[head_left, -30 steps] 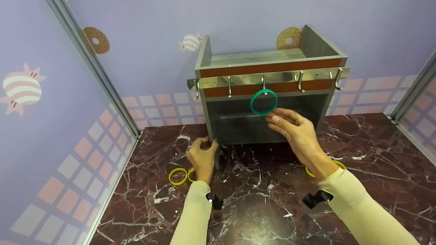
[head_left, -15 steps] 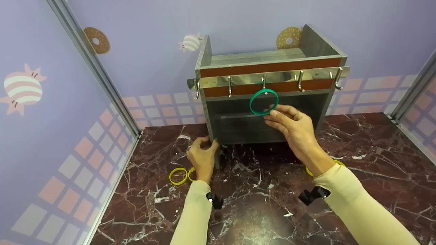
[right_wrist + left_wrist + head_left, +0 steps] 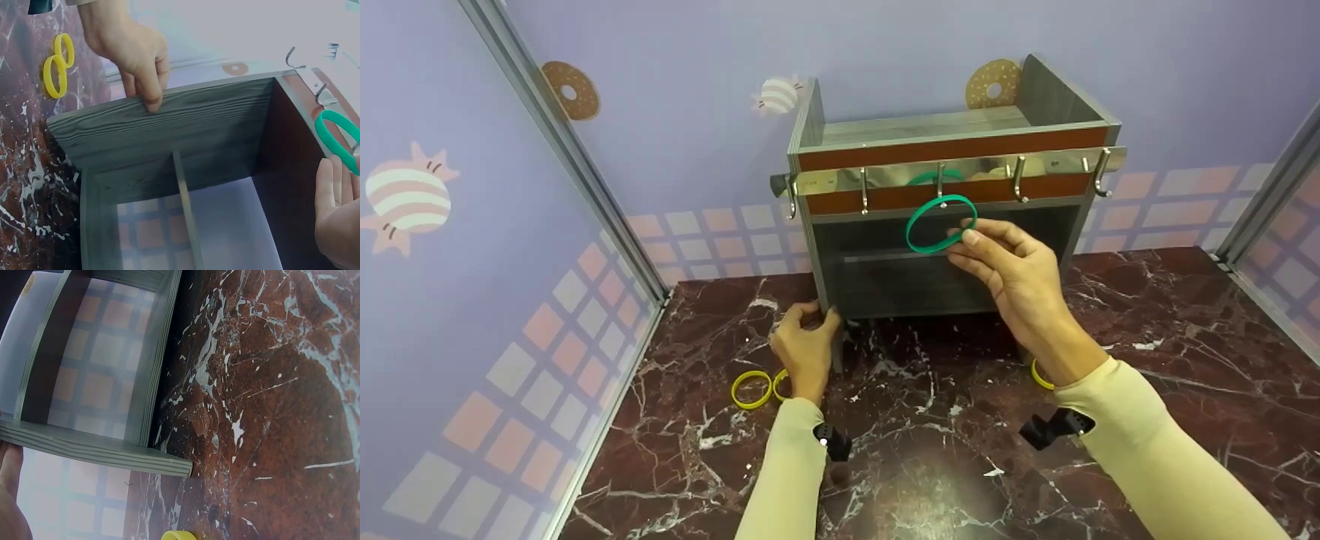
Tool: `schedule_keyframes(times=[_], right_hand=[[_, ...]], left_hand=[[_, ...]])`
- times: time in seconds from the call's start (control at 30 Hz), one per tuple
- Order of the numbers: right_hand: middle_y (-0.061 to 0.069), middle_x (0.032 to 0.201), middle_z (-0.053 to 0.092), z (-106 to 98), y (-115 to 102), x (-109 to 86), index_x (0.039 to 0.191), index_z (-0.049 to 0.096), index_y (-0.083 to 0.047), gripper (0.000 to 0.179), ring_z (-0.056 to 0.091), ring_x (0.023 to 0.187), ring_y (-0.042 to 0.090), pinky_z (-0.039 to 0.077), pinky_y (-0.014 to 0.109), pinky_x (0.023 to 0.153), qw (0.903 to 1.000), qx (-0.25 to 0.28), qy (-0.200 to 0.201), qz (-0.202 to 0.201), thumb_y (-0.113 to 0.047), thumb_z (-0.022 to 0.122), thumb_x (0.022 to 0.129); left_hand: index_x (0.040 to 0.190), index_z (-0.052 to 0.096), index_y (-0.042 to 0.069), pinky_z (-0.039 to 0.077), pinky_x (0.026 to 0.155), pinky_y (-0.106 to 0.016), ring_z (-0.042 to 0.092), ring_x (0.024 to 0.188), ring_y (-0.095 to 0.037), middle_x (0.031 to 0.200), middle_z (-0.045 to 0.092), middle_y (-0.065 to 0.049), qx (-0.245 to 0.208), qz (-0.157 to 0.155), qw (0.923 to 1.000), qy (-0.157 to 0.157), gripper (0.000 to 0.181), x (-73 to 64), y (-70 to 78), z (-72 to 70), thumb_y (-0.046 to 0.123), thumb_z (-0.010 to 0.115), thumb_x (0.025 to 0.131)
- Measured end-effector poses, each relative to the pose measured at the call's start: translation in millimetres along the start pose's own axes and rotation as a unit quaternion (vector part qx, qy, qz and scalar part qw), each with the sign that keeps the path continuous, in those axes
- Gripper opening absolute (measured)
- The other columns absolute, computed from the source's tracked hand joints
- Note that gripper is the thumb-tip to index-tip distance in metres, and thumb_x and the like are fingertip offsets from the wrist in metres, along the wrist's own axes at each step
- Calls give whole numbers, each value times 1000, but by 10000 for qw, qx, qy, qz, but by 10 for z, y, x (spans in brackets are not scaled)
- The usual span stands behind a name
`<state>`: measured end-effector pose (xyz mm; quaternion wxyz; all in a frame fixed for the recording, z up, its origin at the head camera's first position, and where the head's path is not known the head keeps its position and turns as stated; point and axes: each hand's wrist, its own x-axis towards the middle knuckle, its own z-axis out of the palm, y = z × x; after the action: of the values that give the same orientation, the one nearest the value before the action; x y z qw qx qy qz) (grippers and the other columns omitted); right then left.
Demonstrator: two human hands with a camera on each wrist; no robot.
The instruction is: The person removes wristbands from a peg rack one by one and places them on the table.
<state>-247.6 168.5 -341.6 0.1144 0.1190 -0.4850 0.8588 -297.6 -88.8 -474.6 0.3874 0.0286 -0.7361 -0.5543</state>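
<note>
My right hand (image 3: 1020, 281) pinches a green wristband (image 3: 910, 229) between thumb and fingers. In the head view the band's upper edge overlaps the tip of the middle hook (image 3: 941, 180) on a metal hook rail (image 3: 885, 178). That rail runs across the front of a grey wooden shelf (image 3: 922, 133). Low on the shelf's left side panel (image 3: 821, 262), my left hand (image 3: 804, 349) grips the edge, thumb in front and fingers on the outside. The right wrist view shows this grip from the other side, with the green wristband (image 3: 322, 132) near the rail.
On the marbled tabletop (image 3: 915, 465) lie two yellow wristbands (image 3: 734, 391) beside my left wrist, one partly hidden. Another yellow wristband (image 3: 1036, 376) shows by my right wrist, mostly covered. Patterned walls (image 3: 697, 112) stand behind and at both sides.
The green wristband has tilted, and its right side has come up between my right thumb and fingers. A green reflection on the rail has grown wider. My left hand stays put.
</note>
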Motion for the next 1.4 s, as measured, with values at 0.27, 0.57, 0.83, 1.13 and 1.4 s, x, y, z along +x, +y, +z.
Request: schedule_keyframes(times=[0.27,0.57,0.83,1.13,1.4], right_hand=[[23,108,76,29,-99,-33,112,71,5,12,77,94,27,60,43,94,9997,173,62,-136,5,69,100],[23,108,75,-70,-175,-148,110,74,4,13,77,91,28,61,43,94,9993,265,110,-235,7,65,101],[24,107,75,-298,-240,-269,111,73,8,12,77,93,29,60,43,95,9988,364,151,-297,7,64,102],[27,106,74,-609,-259,-409,108,72,11,14,78,92,32,61,41,93,9962,784,183,-345,12,59,102],[27,106,74,-921,-310,-517,110,71,14,17,77,95,33,62,41,91,9941,967,198,-450,14,55,103]], left_hand=[[86,78,3,63,71,-43,77,74,-23,83,78,-9,134,-13,9999,13,15,2,7,-3,8,89,76],[85,78,3,63,71,-43,75,73,-24,82,78,-9,138,-26,9999,13,15,5,-5,-8,8,89,76],[85,78,3,62,68,-38,75,72,-21,82,78,-8,57,5,10000,-4,15,-4,1,-8,8,89,76],[84,77,2,62,64,-33,76,70,-22,81,78,-10,-115,152,9998,30,14,-13,2,-8,4,88,76],[83,77,2,61,63,-32,76,68,-23,79,77,-9,-25,238,9997,112,14,-8,-8,4,5,88,75]])
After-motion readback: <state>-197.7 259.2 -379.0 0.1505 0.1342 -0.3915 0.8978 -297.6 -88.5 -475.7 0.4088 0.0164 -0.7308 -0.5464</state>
